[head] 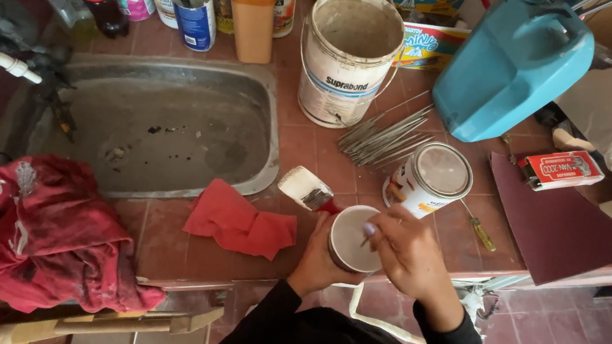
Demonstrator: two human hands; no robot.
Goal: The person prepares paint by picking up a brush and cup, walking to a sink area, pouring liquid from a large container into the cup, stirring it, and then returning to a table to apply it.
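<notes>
A small round cup [354, 239] of pale liquid is held at the front edge of the tiled table [161, 232], just beside a closed paint tin [430, 178]. The left hand [317, 262] is wrapped around the cup's side, its grip closed on it. A thin stick [365, 239] is pinched in the right hand [408, 251] and dipped into the cup. Stirring appears to be in hand; a paintbrush [308, 189] lies near, and loading it would seem to call for a freed right hand.
</notes>
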